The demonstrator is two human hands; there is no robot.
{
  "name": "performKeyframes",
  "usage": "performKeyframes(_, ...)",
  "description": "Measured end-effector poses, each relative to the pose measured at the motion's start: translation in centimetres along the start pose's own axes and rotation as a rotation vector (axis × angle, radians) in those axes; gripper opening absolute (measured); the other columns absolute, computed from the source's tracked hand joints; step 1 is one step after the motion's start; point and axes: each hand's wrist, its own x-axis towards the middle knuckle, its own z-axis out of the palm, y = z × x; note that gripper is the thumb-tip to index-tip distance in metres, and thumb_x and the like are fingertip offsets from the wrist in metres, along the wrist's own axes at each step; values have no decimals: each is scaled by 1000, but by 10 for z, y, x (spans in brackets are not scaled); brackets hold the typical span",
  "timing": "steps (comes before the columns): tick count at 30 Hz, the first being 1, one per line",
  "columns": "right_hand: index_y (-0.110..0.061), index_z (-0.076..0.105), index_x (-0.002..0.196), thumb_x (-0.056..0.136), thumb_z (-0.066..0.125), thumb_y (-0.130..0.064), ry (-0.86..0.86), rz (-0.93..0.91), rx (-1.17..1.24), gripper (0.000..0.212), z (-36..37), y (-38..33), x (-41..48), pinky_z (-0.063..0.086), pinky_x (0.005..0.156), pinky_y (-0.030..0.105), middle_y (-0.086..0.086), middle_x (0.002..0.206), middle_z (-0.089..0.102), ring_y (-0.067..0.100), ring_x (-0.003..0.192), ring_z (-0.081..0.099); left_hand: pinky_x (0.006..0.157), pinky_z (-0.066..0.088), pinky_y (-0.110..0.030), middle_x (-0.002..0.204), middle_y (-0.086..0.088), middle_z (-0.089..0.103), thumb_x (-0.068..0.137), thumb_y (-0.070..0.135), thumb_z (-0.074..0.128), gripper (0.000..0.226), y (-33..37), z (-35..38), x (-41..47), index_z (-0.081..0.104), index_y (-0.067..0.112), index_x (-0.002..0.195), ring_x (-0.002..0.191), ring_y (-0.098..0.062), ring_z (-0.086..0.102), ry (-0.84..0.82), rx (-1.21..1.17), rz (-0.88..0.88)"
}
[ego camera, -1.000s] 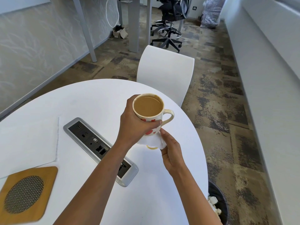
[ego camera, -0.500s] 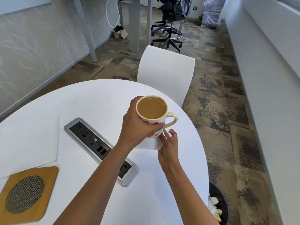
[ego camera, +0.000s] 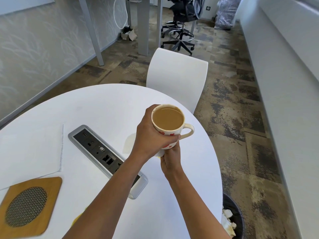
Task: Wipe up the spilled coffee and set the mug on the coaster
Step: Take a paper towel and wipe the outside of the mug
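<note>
Mug, cream ceramic with red heart prints (ego camera: 170, 128): round, one loop handle pointing away from the left hand, filled near the rim with light brown milky coffee. Held upright above the white round table (ego camera: 96, 107), not touching it. Left hand (ego camera: 151, 135): wrapped around the mug's side, fingers curled across the printed wall, grasping it firmly. Right hand (ego camera: 170, 158): directly beneath the mug's base, closed on a white paper napkin (ego camera: 159, 153) pressed against the underside; only a small corner of the napkin shows. Pale tan coffee stain (ego camera: 128, 144): on the tabletop just beside the left wrist. Silver and black power socket strip (ego camera: 105, 156): set into the table under the left forearm. Square bamboo coaster with round woven mesh centre (ego camera: 28, 207): well apart from both hands, at the near table edge.
</note>
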Motion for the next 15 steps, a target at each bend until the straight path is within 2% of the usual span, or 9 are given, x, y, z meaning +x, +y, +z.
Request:
performKeyframes(4, -17, 55, 117, 89, 52, 3, -73, 74, -46, 35, -7, -3, -2, 55, 76, 24, -5, 101, 73, 11, 96, 67, 78, 41, -2, 111, 28, 52, 48, 25, 91, 84, -3, -1, 5, 42, 38, 115, 101, 15, 48, -1, 5, -3)
performKeyframes(7, -10, 53, 120, 86, 47, 15, -95, 169, -55, 43, -12, -11, -4, 56, 78, 24, 0, 98, 73, 12, 92, 67, 78, 43, -5, 112, 25, 54, 48, 23, 91, 84, -7, -4, 8, 43, 37, 115, 102, 10, 51, -2, -9, -13)
performKeyframes(9, -6, 51, 123, 86, 47, 16, -89, 223, -49, 43, -17, -17, -6, 57, 79, 24, 5, 97, 72, 15, 89, 68, 80, 44, -7, 113, 24, 55, 48, 21, 91, 85, -9, -7, 10, 43, 37, 116, 103, 10, 50, -12, -14, -13)
performKeyframes(12, -9, 52, 110, 89, 47, 12, -61, 305, 30, 30, -24, -21, -7, 58, 73, 24, 5, 94, 73, 16, 83, 70, 78, 45, -7, 111, 27, 54, 49, 19, 91, 85, -12, -10, 12, 43, 38, 116, 100, 16, 48, -12, -17, -10)
performKeyframes(13, -11, 50, 108, 90, 47, 9, -20, 320, 89, 26, -26, -21, -7, 58, 72, 24, 6, 95, 72, 15, 82, 70, 77, 45, -6, 111, 27, 54, 49, 19, 91, 85, -13, -11, 12, 43, 38, 116, 100, 17, 49, -5, -15, -9)
performKeyframes(15, -14, 46, 116, 92, 47, 4, 132, 302, 229, 30, -31, -20, -3, 57, 73, 25, 7, 104, 67, 14, 83, 68, 76, 44, -5, 110, 26, 55, 49, 19, 91, 85, -15, -12, 13, 43, 38, 116, 98, 17, 49, 18, -13, -11)
